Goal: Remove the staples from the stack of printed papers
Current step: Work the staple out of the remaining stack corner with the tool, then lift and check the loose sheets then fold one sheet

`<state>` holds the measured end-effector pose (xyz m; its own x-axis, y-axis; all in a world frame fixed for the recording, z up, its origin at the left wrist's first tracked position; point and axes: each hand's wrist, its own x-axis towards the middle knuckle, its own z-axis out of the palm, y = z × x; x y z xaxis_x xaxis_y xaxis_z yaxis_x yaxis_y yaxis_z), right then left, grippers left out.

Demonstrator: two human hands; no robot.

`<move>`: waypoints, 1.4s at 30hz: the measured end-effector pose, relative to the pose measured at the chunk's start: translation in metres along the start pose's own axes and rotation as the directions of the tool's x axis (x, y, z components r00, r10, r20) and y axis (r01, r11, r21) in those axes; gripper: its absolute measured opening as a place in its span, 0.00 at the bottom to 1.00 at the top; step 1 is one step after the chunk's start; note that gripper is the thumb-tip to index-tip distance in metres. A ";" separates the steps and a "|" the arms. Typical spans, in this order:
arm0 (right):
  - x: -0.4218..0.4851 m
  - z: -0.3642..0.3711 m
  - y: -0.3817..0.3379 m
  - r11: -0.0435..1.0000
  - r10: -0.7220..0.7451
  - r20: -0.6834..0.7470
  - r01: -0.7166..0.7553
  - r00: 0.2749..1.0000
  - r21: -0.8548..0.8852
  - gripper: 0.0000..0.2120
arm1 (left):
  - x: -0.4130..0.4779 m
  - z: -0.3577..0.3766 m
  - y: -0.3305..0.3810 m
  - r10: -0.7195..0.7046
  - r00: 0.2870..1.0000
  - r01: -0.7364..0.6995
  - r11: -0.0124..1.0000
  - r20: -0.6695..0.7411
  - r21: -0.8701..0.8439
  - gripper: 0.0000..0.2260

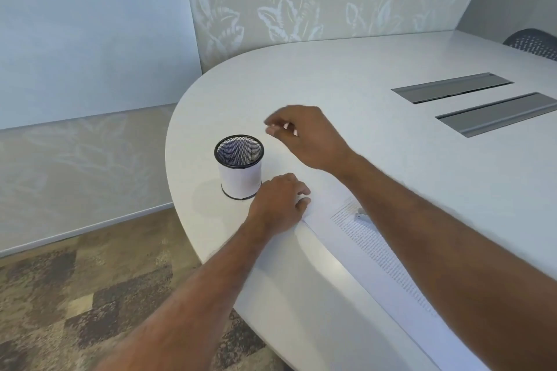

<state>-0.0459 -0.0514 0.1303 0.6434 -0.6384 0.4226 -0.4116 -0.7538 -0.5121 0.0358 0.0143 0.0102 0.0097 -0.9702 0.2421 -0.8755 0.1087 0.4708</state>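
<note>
Two hands are seen: the left hand [278,203] is pressed flat on the papers [355,238] at 5 o'clock of the cup [239,167]; the right hand [304,137] fingers [272,126] are pinched shut, contents indiscernible. Release should be made squarely over the cup.

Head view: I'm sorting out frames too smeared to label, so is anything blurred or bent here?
Head view: right hand fingertips motion-smeared above the mesh cup; left hand sharper on the papers; print unreadable; table edge bowed by the wide lens.
</note>
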 end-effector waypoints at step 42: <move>-0.192 -0.074 0.148 0.710 0.432 -0.442 -0.599 0.786 -0.371 0.22 | -0.003 0.013 0.001 -0.105 0.994 0.104 0.991 -0.008 -0.081 0.05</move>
<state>-0.2779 -0.0518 0.0288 0.0423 -0.8964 0.4413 -0.9169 -0.2103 -0.3393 0.0283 0.0141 -0.0009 0.1056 -0.9745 0.1978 -0.8277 0.0241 0.5607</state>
